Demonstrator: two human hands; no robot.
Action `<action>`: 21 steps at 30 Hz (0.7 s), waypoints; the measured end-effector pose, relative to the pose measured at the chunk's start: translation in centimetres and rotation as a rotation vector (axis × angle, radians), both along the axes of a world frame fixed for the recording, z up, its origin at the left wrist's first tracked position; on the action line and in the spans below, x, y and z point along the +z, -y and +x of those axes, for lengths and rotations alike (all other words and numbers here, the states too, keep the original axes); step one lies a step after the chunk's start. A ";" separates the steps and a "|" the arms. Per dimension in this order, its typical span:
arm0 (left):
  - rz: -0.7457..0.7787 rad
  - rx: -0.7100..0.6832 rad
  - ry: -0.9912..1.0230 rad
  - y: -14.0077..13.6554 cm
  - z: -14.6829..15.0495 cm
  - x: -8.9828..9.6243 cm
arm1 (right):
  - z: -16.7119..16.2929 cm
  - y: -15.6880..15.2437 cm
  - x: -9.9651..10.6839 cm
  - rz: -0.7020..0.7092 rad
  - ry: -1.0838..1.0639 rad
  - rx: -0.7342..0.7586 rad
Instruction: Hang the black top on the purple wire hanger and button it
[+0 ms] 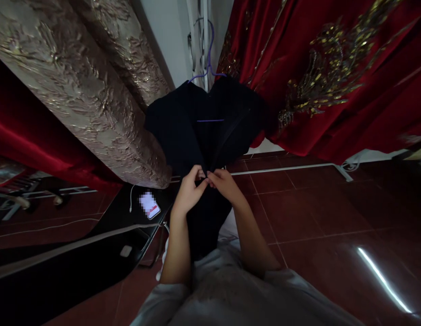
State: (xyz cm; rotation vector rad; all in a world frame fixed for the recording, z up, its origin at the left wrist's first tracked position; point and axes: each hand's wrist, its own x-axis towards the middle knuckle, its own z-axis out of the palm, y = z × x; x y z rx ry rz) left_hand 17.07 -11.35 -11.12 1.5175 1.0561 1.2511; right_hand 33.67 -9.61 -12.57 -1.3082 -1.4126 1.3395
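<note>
Pinched closed, our left hand [190,191] and right hand [227,183] grip the dark garment [174,124] at its neck opening's foot. It hangs before us from a purple hanger [209,67]. Red cloth [376,113] hangs to its right; at our left, a phone [150,207] lies on the black table [98,262].

Both bare forearms [179,246] reach forward and converge, left fingers [196,170] and right fingers [213,178] pinched close together.

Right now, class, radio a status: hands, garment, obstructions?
Left hand, right hand pinching dark garment. Opening parted above them, purple hanger holding it. Nothing visibly blocking.
</note>
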 end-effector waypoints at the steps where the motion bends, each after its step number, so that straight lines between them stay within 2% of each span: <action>1: 0.020 -0.004 -0.061 0.3 0.8 0.1 | -0.1 0.1 0.1 0.051 0.004 -0.027; 4: 0.089 0.104 -0.069 0.6 2.8 0.0 | 0.0 0.3 0.5 0.121 -0.035 -0.123; 8: 0.022 0.027 0.169 -0.1 3.6 -0.6 | 0.4 0.5 1.4 0.115 -0.189 -0.148; 10: 0.016 0.033 0.223 -0.4 3.5 -0.8 | 0.5 0.9 1.8 0.102 -0.247 -0.093; 15: 0.100 0.183 0.276 -0.3 3.8 -0.8 | 0.9 1.5 2.3 0.021 -0.323 0.084; 18: 0.112 0.234 0.244 -0.8 4.1 -1.2 | 1.8 -0.8 3.7 0.041 -0.361 0.072; 21: 0.110 0.251 0.155 -2.3 4.1 -2.3 | 2.7 -5.8 7.7 0.148 -0.412 -0.028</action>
